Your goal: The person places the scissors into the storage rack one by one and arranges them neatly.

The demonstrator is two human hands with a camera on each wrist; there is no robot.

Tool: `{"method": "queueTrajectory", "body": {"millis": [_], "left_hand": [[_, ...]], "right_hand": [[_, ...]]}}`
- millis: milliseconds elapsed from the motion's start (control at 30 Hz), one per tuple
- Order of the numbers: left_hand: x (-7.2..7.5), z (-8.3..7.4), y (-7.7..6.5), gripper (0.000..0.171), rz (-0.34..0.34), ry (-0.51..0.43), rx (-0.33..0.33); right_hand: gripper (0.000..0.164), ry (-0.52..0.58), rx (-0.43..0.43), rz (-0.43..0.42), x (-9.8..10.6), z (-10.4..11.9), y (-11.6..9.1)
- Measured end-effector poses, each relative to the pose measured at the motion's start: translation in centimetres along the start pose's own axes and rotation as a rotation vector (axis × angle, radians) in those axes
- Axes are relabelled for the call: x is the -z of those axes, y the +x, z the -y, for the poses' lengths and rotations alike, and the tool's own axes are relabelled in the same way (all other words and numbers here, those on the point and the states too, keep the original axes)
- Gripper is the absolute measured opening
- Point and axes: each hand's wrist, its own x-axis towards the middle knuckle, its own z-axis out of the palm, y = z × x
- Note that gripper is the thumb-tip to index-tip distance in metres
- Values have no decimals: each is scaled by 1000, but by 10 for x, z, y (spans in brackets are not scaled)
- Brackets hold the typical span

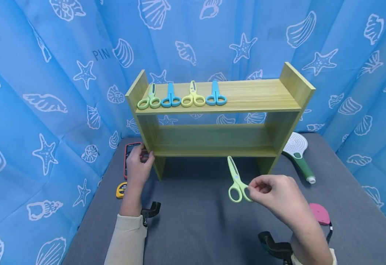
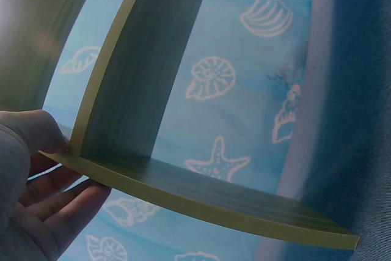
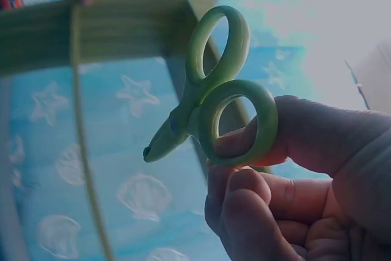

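Note:
My right hand pinches light green scissors by one finger loop, raised in front of the lower board with the blade pointing up toward the shelf. In the right wrist view, thumb and fingers close on the loop of these scissors. My left hand grips the left side panel of a wooden two-tier shelf, thumb on one face and fingers on the other. On the top board, lined up from the left, lie green scissors, blue scissors, yellow scissors and more blue scissors.
Left of the shelf lie a red-and-black device and a yellow tape measure. On the right are a green-handled shower head and a pink round tape measure. A blue shell-patterned curtain hangs behind the grey table.

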Motion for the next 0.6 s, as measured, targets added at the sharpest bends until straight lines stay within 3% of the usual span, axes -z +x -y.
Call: {"method": "queueTrajectory", "body": {"millis": [300, 600], "left_hand": [[1, -2, 1, 29, -5, -3, 1], [0, -1, 0, 28, 2, -3, 0]], "right_hand": [[5, -54, 41, -151, 38, -3, -2], [19, -14, 64, -273, 76, 3, 5]]}}
